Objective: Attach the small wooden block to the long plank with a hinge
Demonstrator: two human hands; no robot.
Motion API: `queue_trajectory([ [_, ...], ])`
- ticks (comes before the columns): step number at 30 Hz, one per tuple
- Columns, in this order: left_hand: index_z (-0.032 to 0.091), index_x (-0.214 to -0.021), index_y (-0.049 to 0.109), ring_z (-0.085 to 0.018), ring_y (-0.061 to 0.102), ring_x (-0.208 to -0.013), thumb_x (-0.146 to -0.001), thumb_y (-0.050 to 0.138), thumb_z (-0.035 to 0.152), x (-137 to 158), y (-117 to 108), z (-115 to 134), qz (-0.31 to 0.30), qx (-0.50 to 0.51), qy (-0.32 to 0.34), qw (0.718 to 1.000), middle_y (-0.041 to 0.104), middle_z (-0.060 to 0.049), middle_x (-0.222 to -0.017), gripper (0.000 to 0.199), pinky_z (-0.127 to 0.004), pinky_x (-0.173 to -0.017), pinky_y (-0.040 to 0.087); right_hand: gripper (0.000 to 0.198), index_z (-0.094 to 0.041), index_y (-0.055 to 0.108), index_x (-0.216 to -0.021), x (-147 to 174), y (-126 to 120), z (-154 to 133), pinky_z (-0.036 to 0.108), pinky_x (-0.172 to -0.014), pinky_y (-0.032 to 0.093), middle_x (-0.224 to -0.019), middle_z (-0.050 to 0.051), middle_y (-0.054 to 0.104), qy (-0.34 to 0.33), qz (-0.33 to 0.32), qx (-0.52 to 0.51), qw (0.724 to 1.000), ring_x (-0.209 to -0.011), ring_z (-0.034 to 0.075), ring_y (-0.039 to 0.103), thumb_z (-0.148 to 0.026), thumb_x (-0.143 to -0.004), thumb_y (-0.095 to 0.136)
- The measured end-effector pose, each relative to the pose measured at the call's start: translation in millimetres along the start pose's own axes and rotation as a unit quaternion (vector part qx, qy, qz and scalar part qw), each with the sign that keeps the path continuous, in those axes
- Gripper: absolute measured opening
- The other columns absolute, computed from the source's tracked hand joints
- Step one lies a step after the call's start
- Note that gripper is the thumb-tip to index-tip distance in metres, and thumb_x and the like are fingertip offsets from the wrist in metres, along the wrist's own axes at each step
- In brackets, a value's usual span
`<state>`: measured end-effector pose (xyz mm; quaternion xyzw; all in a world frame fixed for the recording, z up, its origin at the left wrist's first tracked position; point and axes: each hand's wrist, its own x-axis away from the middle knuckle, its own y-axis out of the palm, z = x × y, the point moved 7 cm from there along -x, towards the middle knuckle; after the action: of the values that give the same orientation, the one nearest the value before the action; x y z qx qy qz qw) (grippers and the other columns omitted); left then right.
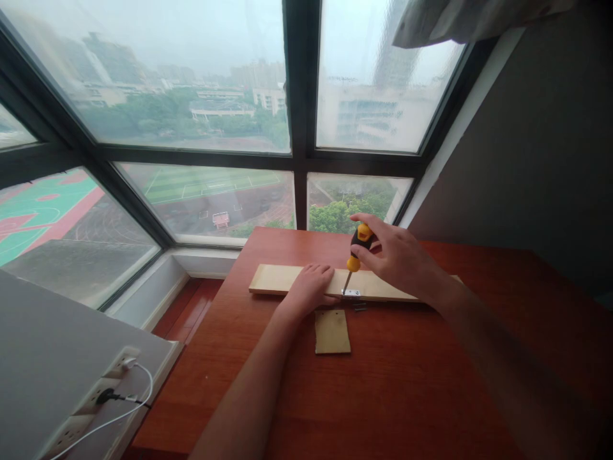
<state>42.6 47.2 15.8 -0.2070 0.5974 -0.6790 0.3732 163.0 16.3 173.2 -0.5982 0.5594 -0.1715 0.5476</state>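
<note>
A long pale wooden board [275, 279] lies across the table. My left hand [311, 285] grips it, fingers over the top and thumb by the front edge. My right hand [395, 255] is closed round the yellow and black handle of a screwdriver [363, 237], which stands tilted with its tip down. That tip meets a small silver metal hinge [352, 293] at the board's front edge; whether a screw sits under it is too small to tell. Just in front of the hinge lie several small screws [359, 306]. Nearer to me is a small rectangular wooden piece [332, 332].
The reddish-brown table [407, 396] stands against large dark-framed windows [300, 160]. At the lower left, a low wall carries power sockets [96, 396] with a white cable [151, 383] and a black plug [106, 396]. A grey wall [527, 160] rises on the right.
</note>
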Motion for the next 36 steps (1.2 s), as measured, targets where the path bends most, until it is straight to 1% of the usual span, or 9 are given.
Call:
queue_trajectory([
  [3, 0.019, -0.112, 0.053, -0.029, 0.056, -0.109, -0.067, 0.078, 0.04, 0, 0, 0, 0.008, 0.0, 0.008, 1.0, 0.061, -0.012, -0.115, 0.056, -0.039, -0.094, 0.041, 0.045, -0.024, 0.056, -0.123, -1, -4, 3, 0.036, -0.066, 0.047, -0.101, 0.008, 0.07, 0.036, 0.042, 0.11, 0.992, -0.08, 0.026, 0.065, -0.048, -0.085, 0.054],
  [5, 0.018, -0.111, 0.053, -0.029, 0.056, -0.109, -0.066, 0.079, 0.04, 0, 1, 0, 0.011, 0.002, 0.012, 1.0, 0.062, -0.012, -0.115, 0.056, -0.038, -0.094, 0.041, 0.048, -0.024, 0.055, -0.125, -2, -5, 5, 0.037, -0.064, 0.047, -0.099, 0.009, 0.07, 0.054, 0.047, 0.129, 0.989, -0.078, 0.027, 0.065, -0.049, -0.085, 0.053],
  [9, 0.02, -0.11, 0.053, -0.029, 0.056, -0.108, -0.066, 0.078, 0.04, 0, 1, -1, 0.012, 0.004, 0.007, 1.0, 0.062, -0.011, -0.115, 0.055, -0.038, -0.094, 0.041, 0.055, -0.021, 0.042, -0.138, -4, 2, 3, 0.033, -0.066, 0.048, -0.105, 0.008, 0.069, 0.019, -0.014, 0.013, 1.0, -0.074, 0.02, 0.064, -0.029, -0.085, 0.05],
  [11, 0.02, -0.111, 0.053, -0.029, 0.056, -0.109, -0.066, 0.078, 0.04, 1, 1, 0, 0.012, 0.004, 0.007, 1.0, 0.062, -0.011, -0.116, 0.055, -0.038, -0.094, 0.041, 0.055, -0.021, 0.042, -0.138, -4, 3, 3, 0.031, -0.065, 0.048, -0.102, 0.007, 0.069, 0.01, -0.023, -0.003, 1.0, -0.071, 0.019, 0.064, -0.029, -0.084, 0.051],
  [17, 0.019, -0.11, 0.053, -0.029, 0.055, -0.11, -0.066, 0.079, 0.04, 1, 1, -1, 0.011, 0.001, 0.011, 1.0, 0.061, -0.011, -0.116, 0.055, -0.038, -0.095, 0.041, 0.049, -0.025, 0.055, -0.124, -2, -4, 10, 0.036, -0.059, 0.045, -0.093, 0.008, 0.071, 0.073, 0.049, 0.173, 0.981, -0.071, 0.027, 0.065, -0.054, -0.084, 0.054],
  [22, 0.019, -0.108, 0.053, -0.029, 0.056, -0.108, -0.066, 0.079, 0.041, 0, 2, -1, 0.011, -0.001, 0.013, 1.0, 0.061, -0.011, -0.116, 0.054, -0.037, -0.094, 0.042, 0.054, -0.02, 0.042, -0.138, -3, 1, 5, 0.033, -0.069, 0.05, -0.117, 0.01, 0.065, 0.017, 0.007, 0.012, 1.0, -0.087, 0.023, 0.065, -0.029, -0.086, 0.05],
  [24, 0.019, -0.109, 0.052, -0.028, 0.056, -0.108, -0.066, 0.079, 0.041, 0, 2, -1, 0.014, -0.003, 0.014, 1.0, 0.062, -0.011, -0.115, 0.056, -0.037, -0.093, 0.042, 0.054, -0.02, 0.042, -0.138, -4, 2, 3, 0.031, -0.072, 0.05, -0.115, 0.008, 0.065, -0.002, -0.006, -0.03, 1.0, -0.086, 0.02, 0.064, -0.025, -0.085, 0.05],
  [31, 0.019, -0.109, 0.052, -0.029, 0.056, -0.108, -0.066, 0.079, 0.041, 1, 3, -2, 0.015, 0.0, 0.016, 1.0, 0.061, -0.011, -0.115, 0.055, -0.037, -0.093, 0.042, 0.048, -0.022, 0.056, -0.125, -1, -3, 5, 0.04, -0.067, 0.049, -0.102, 0.008, 0.07, 0.054, 0.05, 0.113, 0.991, -0.08, 0.027, 0.066, -0.048, -0.085, 0.054],
  [36, 0.019, -0.112, 0.052, -0.029, 0.056, -0.108, -0.066, 0.079, 0.041, 1, 2, -1, 0.016, 0.001, 0.014, 1.0, 0.061, -0.011, -0.115, 0.057, -0.037, -0.093, 0.041, 0.051, -0.017, 0.045, -0.136, -3, 1, 0, 0.034, -0.074, 0.051, -0.118, 0.01, 0.065, 0.01, 0.005, -0.029, 1.0, -0.086, 0.021, 0.065, -0.026, -0.086, 0.05],
])
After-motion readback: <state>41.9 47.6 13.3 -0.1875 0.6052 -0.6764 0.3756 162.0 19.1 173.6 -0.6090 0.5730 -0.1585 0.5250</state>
